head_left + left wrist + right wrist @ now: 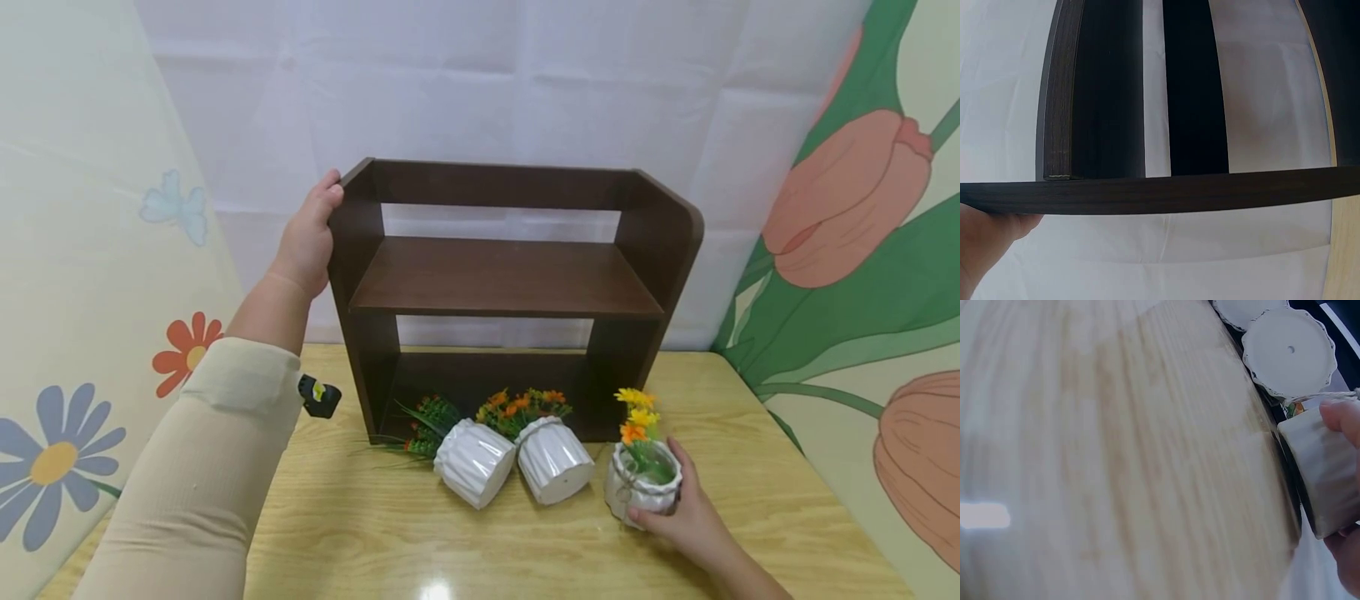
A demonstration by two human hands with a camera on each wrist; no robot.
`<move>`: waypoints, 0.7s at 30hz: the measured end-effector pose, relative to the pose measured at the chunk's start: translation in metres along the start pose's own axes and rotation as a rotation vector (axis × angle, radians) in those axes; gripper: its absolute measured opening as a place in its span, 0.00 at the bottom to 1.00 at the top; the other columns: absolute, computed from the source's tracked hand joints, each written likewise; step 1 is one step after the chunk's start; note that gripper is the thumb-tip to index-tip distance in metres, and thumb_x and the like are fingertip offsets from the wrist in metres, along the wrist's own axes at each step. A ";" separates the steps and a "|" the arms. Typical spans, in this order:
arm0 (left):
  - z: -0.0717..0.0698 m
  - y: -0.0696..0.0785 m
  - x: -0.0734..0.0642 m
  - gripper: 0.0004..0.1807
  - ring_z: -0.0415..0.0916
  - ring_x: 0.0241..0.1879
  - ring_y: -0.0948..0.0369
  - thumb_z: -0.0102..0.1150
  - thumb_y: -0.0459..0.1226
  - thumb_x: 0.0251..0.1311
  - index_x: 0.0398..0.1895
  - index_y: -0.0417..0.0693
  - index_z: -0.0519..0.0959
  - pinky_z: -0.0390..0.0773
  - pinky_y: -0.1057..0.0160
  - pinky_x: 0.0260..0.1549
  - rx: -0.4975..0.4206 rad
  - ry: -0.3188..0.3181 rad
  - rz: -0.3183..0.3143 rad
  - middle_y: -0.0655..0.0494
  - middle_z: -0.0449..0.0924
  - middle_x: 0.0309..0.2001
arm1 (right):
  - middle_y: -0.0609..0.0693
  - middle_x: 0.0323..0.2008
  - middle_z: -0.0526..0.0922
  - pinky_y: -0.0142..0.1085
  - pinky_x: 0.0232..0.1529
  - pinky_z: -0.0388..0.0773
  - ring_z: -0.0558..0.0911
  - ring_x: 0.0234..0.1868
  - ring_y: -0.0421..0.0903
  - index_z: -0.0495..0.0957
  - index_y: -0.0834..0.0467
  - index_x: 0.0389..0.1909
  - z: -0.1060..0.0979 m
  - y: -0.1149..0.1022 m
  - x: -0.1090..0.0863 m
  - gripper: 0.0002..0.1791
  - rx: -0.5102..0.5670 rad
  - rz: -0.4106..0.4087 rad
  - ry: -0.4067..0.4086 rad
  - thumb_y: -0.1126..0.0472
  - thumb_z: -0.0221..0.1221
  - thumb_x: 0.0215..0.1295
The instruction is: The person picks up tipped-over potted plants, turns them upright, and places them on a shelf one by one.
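Observation:
A dark brown two-tier shelf (510,275) stands on the table. My left hand (306,237) holds its left side panel near the top, with fingertips over the edge. In the left wrist view, part of that hand (988,240) shows against the panel (1179,195). My right hand (693,521) grips a white ceramic flowerpot (641,492) with yellow and orange artificial flowers (637,412), thumb in front and fingers around the far side. The pot is nearly upright, right of the shelf's front. The right wrist view shows its pale wall (1325,465) between thumb and fingers.
Two more white flowerpots (475,462) (553,460) lie tipped over before the shelf's bottom tier, bases towards me, their red and orange flowers pointing at the shelf. Behind hangs a white cloth (480,92). The wood-grain table (420,550) reaches flower-printed walls at both sides.

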State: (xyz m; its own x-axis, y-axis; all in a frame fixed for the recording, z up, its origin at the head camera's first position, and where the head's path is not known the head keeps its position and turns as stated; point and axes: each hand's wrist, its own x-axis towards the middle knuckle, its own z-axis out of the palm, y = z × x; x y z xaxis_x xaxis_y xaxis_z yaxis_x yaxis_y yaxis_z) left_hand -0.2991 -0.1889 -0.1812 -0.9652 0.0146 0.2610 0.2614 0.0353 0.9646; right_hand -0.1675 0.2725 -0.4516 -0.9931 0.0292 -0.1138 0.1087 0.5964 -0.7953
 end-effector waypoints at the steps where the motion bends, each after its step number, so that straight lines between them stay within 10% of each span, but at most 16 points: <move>1: 0.000 0.000 0.000 0.30 0.49 0.72 0.58 0.26 0.55 0.75 0.78 0.71 0.43 0.51 0.57 0.74 -0.001 0.000 0.000 0.63 0.41 0.80 | 0.72 0.74 0.45 0.66 0.68 0.50 0.53 0.72 0.72 0.25 0.52 0.77 0.000 0.000 0.000 0.73 0.001 -0.004 0.001 0.50 0.75 0.48; 21: 0.000 -0.001 0.000 0.30 0.47 0.73 0.58 0.25 0.56 0.74 0.78 0.73 0.43 0.48 0.54 0.74 0.019 0.007 -0.011 0.64 0.40 0.80 | 0.74 0.73 0.47 0.66 0.69 0.50 0.55 0.71 0.72 0.27 0.52 0.77 0.001 0.004 -0.002 0.73 0.051 -0.025 0.007 0.56 0.76 0.46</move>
State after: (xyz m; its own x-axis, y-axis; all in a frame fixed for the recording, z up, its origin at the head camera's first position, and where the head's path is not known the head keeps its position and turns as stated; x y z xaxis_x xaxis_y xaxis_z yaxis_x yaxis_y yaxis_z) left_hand -0.2994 -0.1892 -0.1819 -0.9680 0.0075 0.2507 0.2507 0.0547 0.9665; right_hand -0.1650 0.2743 -0.4547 -0.9958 0.0204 -0.0893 0.0855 0.5552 -0.8273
